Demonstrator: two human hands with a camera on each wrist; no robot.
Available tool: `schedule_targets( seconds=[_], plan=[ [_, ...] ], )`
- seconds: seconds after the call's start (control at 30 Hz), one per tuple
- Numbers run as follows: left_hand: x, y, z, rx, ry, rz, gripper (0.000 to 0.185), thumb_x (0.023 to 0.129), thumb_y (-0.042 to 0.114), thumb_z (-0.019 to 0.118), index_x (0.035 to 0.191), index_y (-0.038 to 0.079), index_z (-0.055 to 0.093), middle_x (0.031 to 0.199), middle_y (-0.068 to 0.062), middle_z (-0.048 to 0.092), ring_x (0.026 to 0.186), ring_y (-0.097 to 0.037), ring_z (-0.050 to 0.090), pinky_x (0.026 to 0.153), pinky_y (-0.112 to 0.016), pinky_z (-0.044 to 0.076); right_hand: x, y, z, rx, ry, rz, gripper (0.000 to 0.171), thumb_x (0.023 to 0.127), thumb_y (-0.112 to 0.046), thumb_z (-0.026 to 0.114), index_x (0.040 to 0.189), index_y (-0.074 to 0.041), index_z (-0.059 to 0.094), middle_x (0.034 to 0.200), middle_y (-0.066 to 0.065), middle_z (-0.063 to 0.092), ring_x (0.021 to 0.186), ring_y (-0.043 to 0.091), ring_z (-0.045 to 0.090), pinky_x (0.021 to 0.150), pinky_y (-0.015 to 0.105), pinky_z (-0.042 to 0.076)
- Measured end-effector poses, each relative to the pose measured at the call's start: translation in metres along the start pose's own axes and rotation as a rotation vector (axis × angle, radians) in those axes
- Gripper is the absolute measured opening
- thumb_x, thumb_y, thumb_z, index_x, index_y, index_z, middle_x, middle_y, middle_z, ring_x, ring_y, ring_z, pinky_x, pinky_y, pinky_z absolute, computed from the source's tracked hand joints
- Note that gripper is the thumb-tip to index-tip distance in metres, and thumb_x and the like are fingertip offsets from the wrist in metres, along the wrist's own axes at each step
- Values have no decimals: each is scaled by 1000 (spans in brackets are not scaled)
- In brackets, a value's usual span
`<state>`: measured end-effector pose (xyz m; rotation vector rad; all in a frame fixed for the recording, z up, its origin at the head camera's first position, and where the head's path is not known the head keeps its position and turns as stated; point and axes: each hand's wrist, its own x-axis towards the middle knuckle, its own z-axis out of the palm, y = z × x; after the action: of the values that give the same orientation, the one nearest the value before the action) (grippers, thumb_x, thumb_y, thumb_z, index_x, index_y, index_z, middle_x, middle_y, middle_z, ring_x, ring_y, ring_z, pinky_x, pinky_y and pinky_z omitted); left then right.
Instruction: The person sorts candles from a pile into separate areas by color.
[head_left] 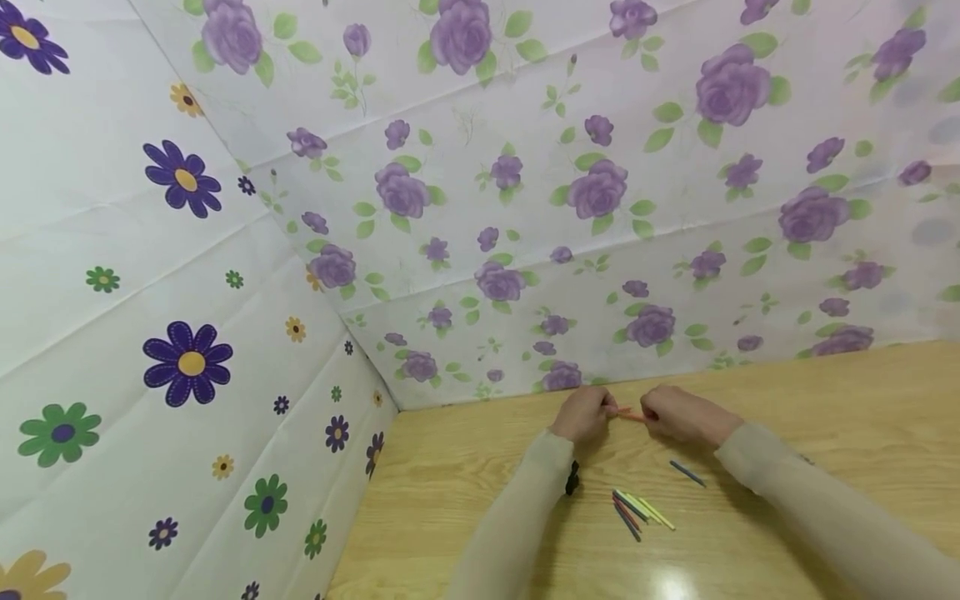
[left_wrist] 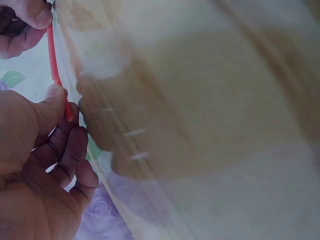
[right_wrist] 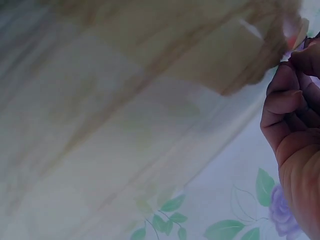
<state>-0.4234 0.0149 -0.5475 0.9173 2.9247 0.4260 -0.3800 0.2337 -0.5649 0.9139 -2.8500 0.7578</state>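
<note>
The work surface was a light wooden table (head_left: 825, 433) filling the lower right of the head view. Floral sheeting enclosed it: purple roses on the back wall (head_left: 600, 192) across the top, mixed daisies on the side wall (head_left: 150, 333) at the left. Both arms, in pale sheer sleeves, reached from the bottom edge toward the frame centre. The left hand (head_left: 583, 414) and right hand (head_left: 678, 414) met near the back wall, each pinching one end of a thin red stick (head_left: 628, 415) held between them above the table. In the left wrist view the thumb pressed the stick against curled fingers. A bundle of coloured sticks (head_left: 637, 510) lay below centre, with a single dark stick (head_left: 687, 473) just beside it.
</note>
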Motion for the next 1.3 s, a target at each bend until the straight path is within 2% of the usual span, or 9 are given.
schedule_targets(
  seconds=[0.07, 0.27, 0.37, 0.6, 0.73, 1.0, 1.13, 1.3],
  plan=[
    [2, 0, 1, 6, -4, 9, 13, 106, 23, 72, 108, 14, 82, 107, 3, 83, 98, -9, 76, 89, -17, 58, 2, 0, -1, 28, -20, 38, 29, 95, 3, 68, 74, -16, 63, 68, -9, 54, 59, 3, 41, 57, 20, 36],
    [6, 0, 3, 2, -17, 20, 14, 107, 21, 71, 107, 14, 83, 107, 3, 83, 97, -9, 75, 87, -16, 57, 4, -1, -3, 82, -31, 42, 24, 99, 1, 66, 80, -13, 67, 70, -7, 58, 61, 2, 44, 58, 20, 38],
    [7, -3, 5, -43, -18, 16, 14, 107, 21, 71, 105, 13, 83, 107, 2, 82, 96, -8, 74, 87, -16, 56, 4, -1, -3, 111, -38, 59, 23, 102, -1, 66, 83, -12, 69, 72, -7, 60, 62, 3, 45, 59, 20, 39],
    [6, -8, 3, -217, -26, -56, 14, 105, 22, 73, 104, 13, 83, 102, -1, 81, 90, -8, 69, 84, -19, 54, 7, 1, -3, 124, -13, 96, 21, 104, -4, 68, 85, -11, 74, 76, -4, 66, 64, 5, 46, 61, 22, 40],
    [6, -8, 2, -233, -26, -61, 13, 105, 21, 75, 103, 12, 84, 98, -1, 81, 85, -6, 65, 81, -19, 52, 8, 4, -2, 119, -1, 92, 20, 104, -5, 69, 86, -12, 75, 77, -4, 68, 66, 6, 48, 62, 22, 41],
    [6, -6, 5, -296, -17, -128, 14, 105, 26, 75, 100, 17, 85, 101, 4, 80, 87, -4, 64, 83, -20, 52, 10, 6, -1, 106, 19, 93, 20, 102, -7, 72, 84, -12, 76, 79, -3, 71, 67, 5, 52, 63, 22, 43],
    [6, -7, 5, -309, -25, -134, 14, 105, 26, 75, 100, 17, 85, 100, 4, 80, 86, -3, 63, 82, -19, 51, 9, 5, -2, 139, 6, 109, 19, 102, -8, 73, 84, -11, 76, 78, -2, 71, 67, 6, 52, 62, 23, 43],
    [5, -10, 0, -372, -26, -133, 15, 106, 26, 74, 104, 16, 85, 103, 3, 79, 89, -4, 63, 84, -21, 53, 7, 5, -5, 159, 20, 116, 16, 102, -11, 74, 87, -11, 78, 80, -3, 73, 70, 5, 55, 64, 23, 46]
  ],
)
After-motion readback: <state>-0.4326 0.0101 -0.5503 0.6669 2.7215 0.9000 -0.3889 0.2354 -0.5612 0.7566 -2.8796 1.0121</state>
